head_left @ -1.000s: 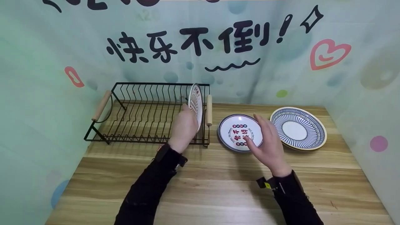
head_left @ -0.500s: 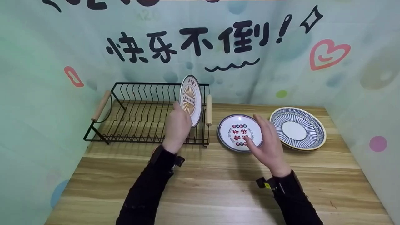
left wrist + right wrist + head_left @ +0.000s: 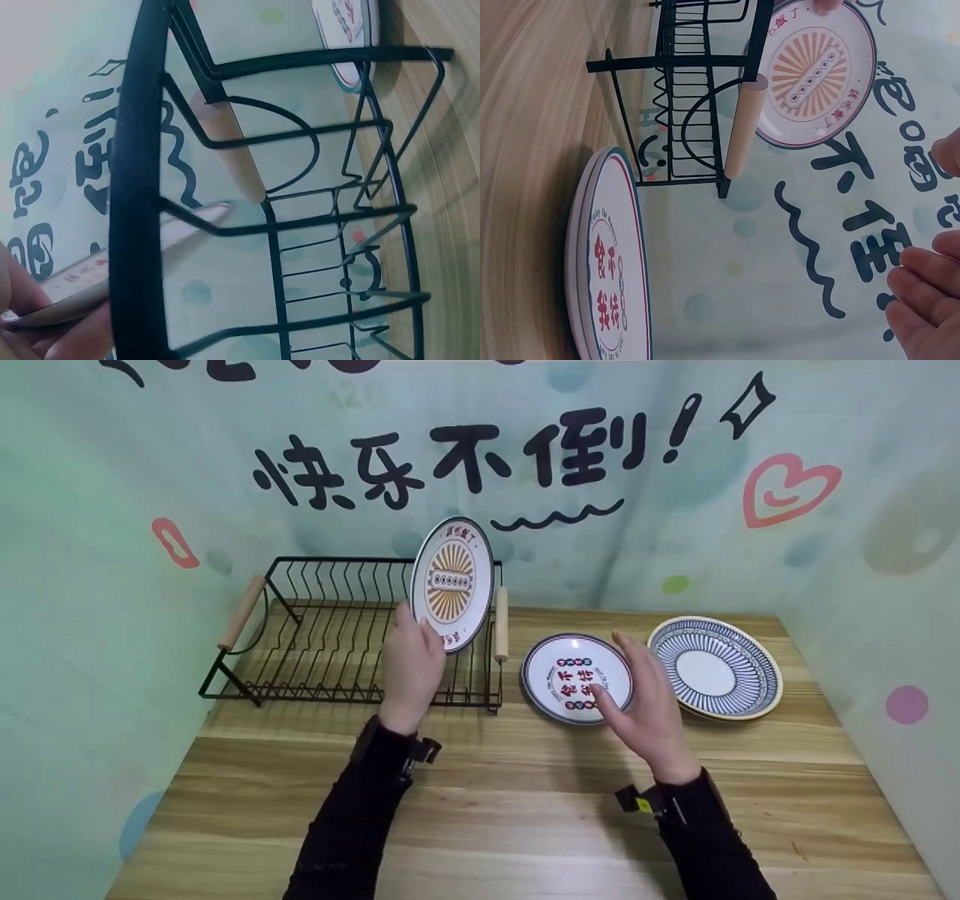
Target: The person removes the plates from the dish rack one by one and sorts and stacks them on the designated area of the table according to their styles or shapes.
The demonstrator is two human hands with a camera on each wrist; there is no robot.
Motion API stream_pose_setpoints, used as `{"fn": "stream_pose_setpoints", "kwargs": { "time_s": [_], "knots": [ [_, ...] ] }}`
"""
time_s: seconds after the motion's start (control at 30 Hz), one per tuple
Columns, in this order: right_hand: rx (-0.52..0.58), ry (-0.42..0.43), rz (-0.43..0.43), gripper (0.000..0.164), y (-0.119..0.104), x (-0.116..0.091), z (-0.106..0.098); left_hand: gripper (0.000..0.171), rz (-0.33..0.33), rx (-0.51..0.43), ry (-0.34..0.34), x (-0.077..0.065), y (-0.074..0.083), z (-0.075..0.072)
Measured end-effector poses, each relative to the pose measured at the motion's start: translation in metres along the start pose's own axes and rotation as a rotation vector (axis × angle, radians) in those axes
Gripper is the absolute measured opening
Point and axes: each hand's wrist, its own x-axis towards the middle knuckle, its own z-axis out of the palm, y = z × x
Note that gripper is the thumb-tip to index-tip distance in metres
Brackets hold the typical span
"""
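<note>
My left hand (image 3: pixel 412 671) pinches the rim of a white plate (image 3: pixel 452 585) with an orange sunburst design. The plate is raised over the right end of a black wire dish rack (image 3: pixel 375 559), its decorated face turned toward me. In the left wrist view the fingers (image 3: pixel 79 330) grip the plate's edge behind the rack's top rail. My right hand (image 3: pixel 652 716) is held with fingers spread beside a small stack of white plates (image 3: pixel 615 270) with red lettering. Nothing is in that hand. It partly covers the top plate (image 3: pixel 559 690) in the head view.
A pale wooden handle (image 3: pixel 502 622) is on each end of the rack. At the right lies a blue-patterned dish (image 3: pixel 739 697), seemingly with another beneath it. Everything stands on a wood-grain table (image 3: pixel 510 825) enclosed by a printed cloth backdrop (image 3: pixel 645 562).
The left hand has lifted the plate up and a little left. It has turned from nearly edge-on to showing its sunburst face. The right hand has stayed nearly still.
</note>
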Motion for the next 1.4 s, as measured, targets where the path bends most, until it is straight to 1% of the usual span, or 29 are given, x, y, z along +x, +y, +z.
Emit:
{"fn": "stream_pose_setpoints", "kwargs": {
  "time_s": [0.17,0.37,0.6,0.67,0.8,0.87,1.07,1.2,1.3,1.4],
  "knots": [
    [0.002,-0.001,0.009,0.069,0.0,0.0,0.0,0.032,0.002,-0.054,0.047,-0.004,0.003,-0.003],
    [0.014,-0.002,0.028,0.069,0.0,0.0,-0.001,0.031,-0.014,-0.114,0.07,-0.007,0.009,-0.007],
    [0.015,0.011,0.015,0.068,-0.001,0.001,-0.002,0.026,0.031,-0.141,0.101,-0.014,0.01,-0.006],
    [0.016,0.012,0.014,0.068,-0.001,0.001,-0.002,0.027,0.027,-0.168,0.091,-0.016,0.012,-0.007],
    [0.02,0.015,0.022,0.069,0.0,0.001,-0.002,0.032,0.021,-0.253,0.06,-0.018,0.014,-0.006],
    [0.022,0.013,0.028,0.069,0.0,0.001,-0.002,0.032,0.016,-0.282,0.045,-0.02,0.014,-0.005],
    [0.026,0.009,0.03,0.067,0.0,0.001,-0.003,0.021,-0.024,-0.277,0.025,-0.023,0.013,-0.002],
    [0.028,0.009,0.027,0.067,0.001,0.001,-0.002,0.023,-0.041,-0.285,0.014,-0.026,0.011,0.0],
    [0.029,0.01,0.028,0.067,0.001,0.001,-0.002,0.024,-0.034,-0.281,0.007,-0.027,0.01,0.002],
    [0.029,0.01,0.031,0.067,0.001,0.001,-0.001,0.019,-0.022,-0.269,-0.001,-0.028,0.01,0.003]
  ]
}}
